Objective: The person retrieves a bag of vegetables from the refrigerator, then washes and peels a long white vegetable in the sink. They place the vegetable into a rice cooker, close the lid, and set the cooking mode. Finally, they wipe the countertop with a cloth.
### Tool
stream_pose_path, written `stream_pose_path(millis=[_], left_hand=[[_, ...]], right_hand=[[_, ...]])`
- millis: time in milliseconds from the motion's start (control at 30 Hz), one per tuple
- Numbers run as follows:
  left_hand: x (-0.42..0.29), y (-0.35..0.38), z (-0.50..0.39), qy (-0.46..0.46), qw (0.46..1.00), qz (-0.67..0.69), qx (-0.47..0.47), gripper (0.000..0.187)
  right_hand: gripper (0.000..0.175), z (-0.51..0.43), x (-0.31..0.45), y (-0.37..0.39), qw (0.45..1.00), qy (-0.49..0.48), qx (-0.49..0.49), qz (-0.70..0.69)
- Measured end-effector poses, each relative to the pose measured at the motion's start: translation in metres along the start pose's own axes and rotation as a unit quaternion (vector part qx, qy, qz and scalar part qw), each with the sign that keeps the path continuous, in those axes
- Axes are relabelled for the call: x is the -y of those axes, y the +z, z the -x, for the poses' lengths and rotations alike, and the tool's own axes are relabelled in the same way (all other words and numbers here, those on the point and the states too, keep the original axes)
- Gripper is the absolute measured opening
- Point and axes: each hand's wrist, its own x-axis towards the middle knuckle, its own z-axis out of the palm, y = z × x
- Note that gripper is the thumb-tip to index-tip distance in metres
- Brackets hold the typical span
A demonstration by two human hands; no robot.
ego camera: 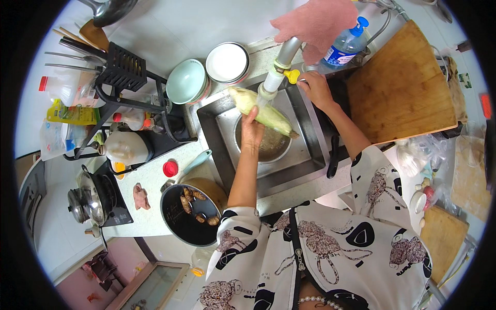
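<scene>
My left hand (252, 130) grips an ear of corn in pale green husk (271, 117), tilted under the spout of the tap (271, 83). Water seems to run from the spout onto the husk. Beside the spout, the fingers of my right hand (317, 90) pinch what looks like the tap's lever, close to a yellow wing key (291, 76) on a hose clamp. Below the corn, a round metal basin (285, 153) holding cloudy water stands in the stainless steel sink (306, 131). My left forearm and the corn hide part of the basin.
Left of the sink stand a dark inner pot (170, 217) with several taro-like roots, a red cap (170, 169) and stacked bowls (187, 81). A black rack (155, 104) holds bottles. A wooden cutting board (403, 89) leans at right, near a pump bottle (346, 46). Pink cloth (316, 23) drapes the tap.
</scene>
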Motion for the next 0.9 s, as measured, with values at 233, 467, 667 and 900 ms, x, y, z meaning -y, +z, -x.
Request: stream_pose_path(millis=[233, 467, 667, 900], left_hand=[[0.006, 0.007, 0.011, -0.020, 0.999, 0.016, 0.033, 0.064], [0.008, -0.007, 0.009, -0.073, 0.994, -0.079, -0.023, 0.058], [0.015, -0.003, 0.023, -0.054, 0.985, -0.153, -0.054, 0.061], [-0.006, -0.004, 0.003, -0.054, 0.989, -0.119, -0.074, 0.061]], right_hand=[[0.016, 0.000, -0.003, 0.000, 1.000, 0.003, 0.000, -0.002], [0.015, 0.000, 0.002, 0.001, 1.000, -0.002, -0.006, 0.002], [0.016, 0.000, 0.002, -0.002, 1.000, 0.008, 0.007, 0.004], [0.017, 0.000, 0.000, 0.000, 1.000, 0.000, 0.001, 0.013]])
